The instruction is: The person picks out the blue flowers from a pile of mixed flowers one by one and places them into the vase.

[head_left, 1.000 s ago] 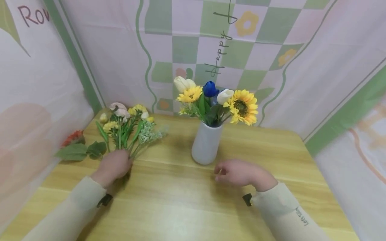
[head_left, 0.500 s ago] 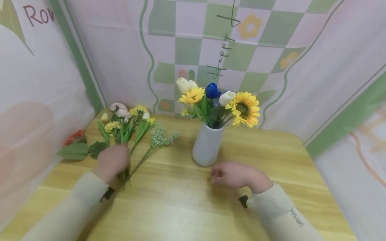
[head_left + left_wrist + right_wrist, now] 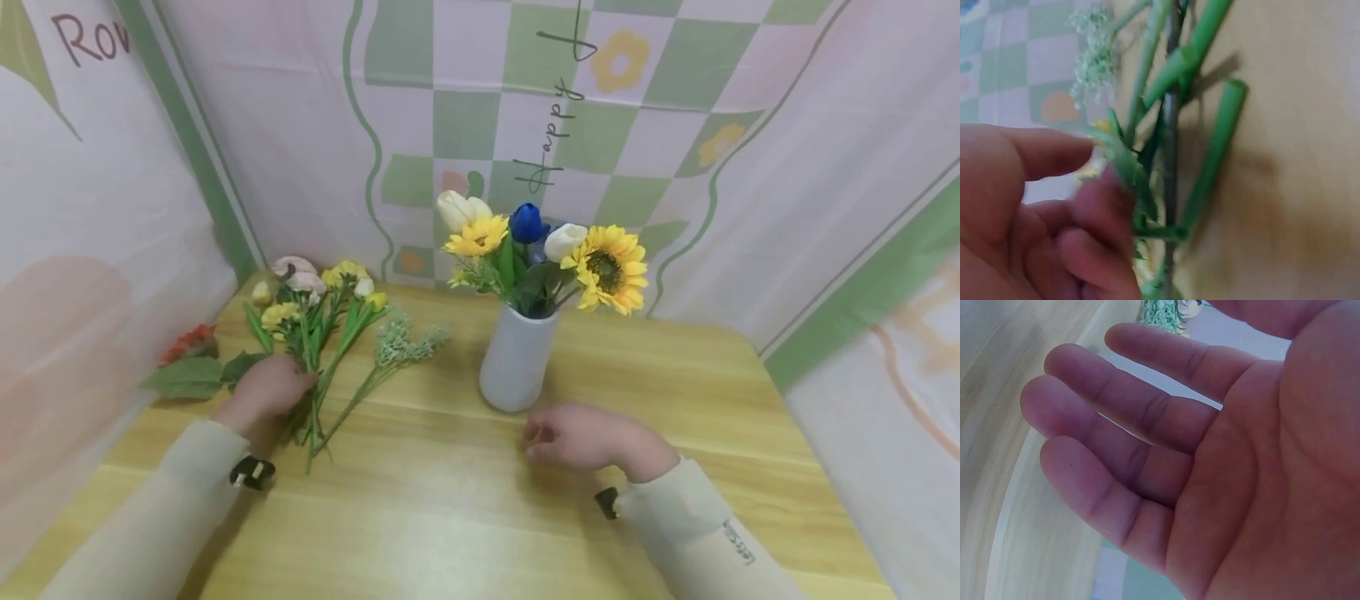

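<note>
At the left of the table my left hand (image 3: 268,387) is at the stems of a loose pile of artificial flowers. In the left wrist view its thumb and forefinger pinch a thin green flower stem (image 3: 1124,161); the finger is blurred. Pink, yellow and white flower heads (image 3: 300,279) lie beyond the hand, and a pale green filler sprig (image 3: 401,342) lies to its right. My right hand (image 3: 581,437) rests in front of the white vase (image 3: 517,358), palm bare and fingers loosely bent in the right wrist view.
Inside the vase stand sunflowers (image 3: 606,268), white tulips and a blue tulip (image 3: 527,223). A red flower (image 3: 189,342) with large leaves lies at the table's left edge. Printed cloth (image 3: 465,125) hangs behind the wooden table (image 3: 435,517).
The filler sprig has come apart from the pile to the right and lies on the table. My left hand has shifted slightly left, baring more stems. The right hand has stayed nearly still.
</note>
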`<action>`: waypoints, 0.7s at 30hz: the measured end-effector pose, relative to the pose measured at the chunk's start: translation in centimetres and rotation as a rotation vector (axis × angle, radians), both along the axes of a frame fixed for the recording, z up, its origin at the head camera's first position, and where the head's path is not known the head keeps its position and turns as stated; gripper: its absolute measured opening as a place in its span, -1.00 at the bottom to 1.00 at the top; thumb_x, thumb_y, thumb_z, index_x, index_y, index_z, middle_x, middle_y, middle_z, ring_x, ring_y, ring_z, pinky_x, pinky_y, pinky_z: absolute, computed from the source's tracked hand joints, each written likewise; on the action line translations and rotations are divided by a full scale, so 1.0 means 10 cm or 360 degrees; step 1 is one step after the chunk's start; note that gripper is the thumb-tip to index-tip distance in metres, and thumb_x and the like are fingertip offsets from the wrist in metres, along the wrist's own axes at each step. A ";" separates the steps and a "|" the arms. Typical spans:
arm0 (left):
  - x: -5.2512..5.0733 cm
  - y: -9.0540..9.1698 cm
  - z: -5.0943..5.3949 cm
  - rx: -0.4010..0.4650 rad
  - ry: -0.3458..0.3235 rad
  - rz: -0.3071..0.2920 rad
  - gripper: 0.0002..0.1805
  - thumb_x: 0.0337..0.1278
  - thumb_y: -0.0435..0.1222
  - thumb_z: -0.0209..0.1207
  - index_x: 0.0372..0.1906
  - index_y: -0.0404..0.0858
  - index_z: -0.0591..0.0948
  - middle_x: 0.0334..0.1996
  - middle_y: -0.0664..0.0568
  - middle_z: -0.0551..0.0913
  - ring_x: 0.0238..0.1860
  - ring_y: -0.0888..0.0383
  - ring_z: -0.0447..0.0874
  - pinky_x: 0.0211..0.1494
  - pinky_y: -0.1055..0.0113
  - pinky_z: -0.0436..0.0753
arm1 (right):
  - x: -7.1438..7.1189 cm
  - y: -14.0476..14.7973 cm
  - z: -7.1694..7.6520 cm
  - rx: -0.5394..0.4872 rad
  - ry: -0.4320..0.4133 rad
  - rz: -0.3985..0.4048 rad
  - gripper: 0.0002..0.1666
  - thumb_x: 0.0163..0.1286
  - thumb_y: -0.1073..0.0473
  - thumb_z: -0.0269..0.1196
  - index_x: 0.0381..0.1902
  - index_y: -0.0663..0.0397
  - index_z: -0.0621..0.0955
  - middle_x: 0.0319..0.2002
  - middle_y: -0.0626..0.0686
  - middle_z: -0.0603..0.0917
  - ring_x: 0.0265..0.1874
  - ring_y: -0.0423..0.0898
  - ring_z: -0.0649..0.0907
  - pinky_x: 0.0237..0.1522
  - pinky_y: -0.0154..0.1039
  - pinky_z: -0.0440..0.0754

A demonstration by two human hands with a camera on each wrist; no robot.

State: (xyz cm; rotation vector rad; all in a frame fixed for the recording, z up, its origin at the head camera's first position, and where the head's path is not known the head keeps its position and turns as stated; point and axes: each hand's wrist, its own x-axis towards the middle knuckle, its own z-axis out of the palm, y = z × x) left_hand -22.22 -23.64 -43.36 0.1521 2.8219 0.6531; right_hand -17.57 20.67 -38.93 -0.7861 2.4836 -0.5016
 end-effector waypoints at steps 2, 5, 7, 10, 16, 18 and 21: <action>-0.03 -0.02 -0.02 0.0071 -0.0062 0.0093 -0.50 0.42 -0.09 0.04 -0.68 -0.20 0.51 -0.72 -0.01 0.51 -0.65 0.04 0.50 -0.41 0.11 0.54 | 0.00 0.00 -0.01 -0.0001 -0.0005 -0.0004 -0.69 0.38 0.06 0.29 -0.02 0.12 0.65 -0.17 -0.03 0.68 -0.12 0.06 0.66 0.00 0.07 0.57; -0.07 -0.03 -0.05 0.0059 -0.0102 0.0142 -0.51 0.40 -0.08 0.07 -0.68 -0.20 0.52 -0.73 0.00 0.50 -0.67 0.07 0.48 -0.44 0.16 0.52 | 0.01 0.01 -0.01 0.0004 -0.0008 -0.0003 -0.69 0.38 0.06 0.29 -0.02 0.12 0.64 -0.18 -0.03 0.68 -0.12 0.06 0.66 0.00 0.07 0.57; -0.08 -0.01 -0.05 0.0006 -0.0097 0.0127 -0.54 0.36 -0.09 0.11 -0.67 -0.21 0.53 -0.70 -0.01 0.52 -0.65 0.06 0.49 -0.44 0.15 0.53 | 0.01 0.01 -0.02 0.0009 -0.0011 -0.0007 -0.68 0.38 0.05 0.29 -0.02 0.11 0.64 -0.18 -0.04 0.68 -0.12 0.07 0.66 0.00 0.07 0.57; -0.09 0.02 -0.04 -0.0026 -0.0093 0.0122 -0.61 0.27 -0.15 0.12 -0.67 -0.22 0.54 -0.67 -0.04 0.56 -0.62 0.03 0.52 -0.43 0.13 0.54 | 0.01 0.01 -0.03 0.0018 -0.0018 -0.0020 -0.68 0.38 0.05 0.29 -0.01 0.10 0.64 -0.17 -0.05 0.68 -0.12 0.05 0.65 0.01 0.07 0.56; -0.06 0.01 0.01 0.0015 -0.0011 0.0115 -0.68 0.18 -0.24 0.07 -0.66 -0.23 0.52 -0.64 -0.06 0.55 -0.57 -0.01 0.53 -0.42 0.10 0.53 | 0.02 0.02 -0.04 0.0019 -0.0016 -0.0024 -0.68 0.38 0.06 0.30 -0.01 0.11 0.64 -0.18 -0.06 0.67 -0.15 -0.01 0.65 0.00 0.06 0.57; -0.06 -0.02 0.02 0.0022 0.0044 0.0111 -0.65 0.23 -0.23 0.04 -0.67 -0.22 0.48 -0.64 -0.05 0.51 -0.57 -0.01 0.50 -0.43 0.10 0.50 | 0.02 0.03 -0.04 0.0022 -0.0019 -0.0026 -0.67 0.38 0.05 0.30 -0.01 0.11 0.64 -0.17 -0.06 0.67 -0.14 -0.01 0.64 0.00 0.06 0.57; -0.06 -0.06 0.01 0.0052 0.0122 0.0111 -0.60 0.33 -0.24 -0.02 -0.68 -0.20 0.48 -0.68 0.00 0.50 -0.58 0.02 0.48 -0.42 0.11 0.49 | 0.03 0.03 -0.04 0.0017 -0.0024 -0.0029 -0.68 0.38 0.06 0.30 -0.01 0.11 0.64 -0.17 -0.06 0.67 -0.14 -0.01 0.64 0.01 0.06 0.56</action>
